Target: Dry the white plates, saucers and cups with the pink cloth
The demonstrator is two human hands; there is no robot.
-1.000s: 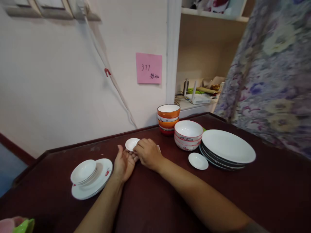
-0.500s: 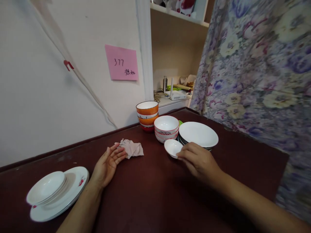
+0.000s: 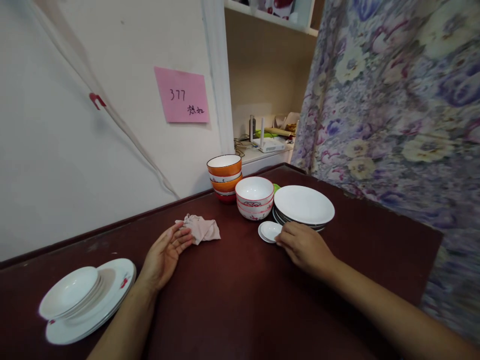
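My right hand (image 3: 304, 246) rests on the dark red table (image 3: 232, 300), its fingers curled on the rim of a small white saucer (image 3: 269, 230). That saucer sits on a second one like it, just in front of the stacked white bowls (image 3: 254, 197). My left hand (image 3: 165, 252) lies palm up with its fingers spread and holds nothing. Its fingertips touch a crumpled pink cloth (image 3: 200, 228).
A stack of large plates (image 3: 303, 205) stands beside my right hand, with orange bowls (image 3: 225, 175) behind. At the left front a shallow dish sits on white plates (image 3: 84, 300). A wall with a pink note (image 3: 182, 95) runs behind; a floral curtain (image 3: 393, 110) hangs at the right.
My right hand carried the small saucer from my left hand across to the right and set it down on the other saucer. My left hand stayed open by the cloth.
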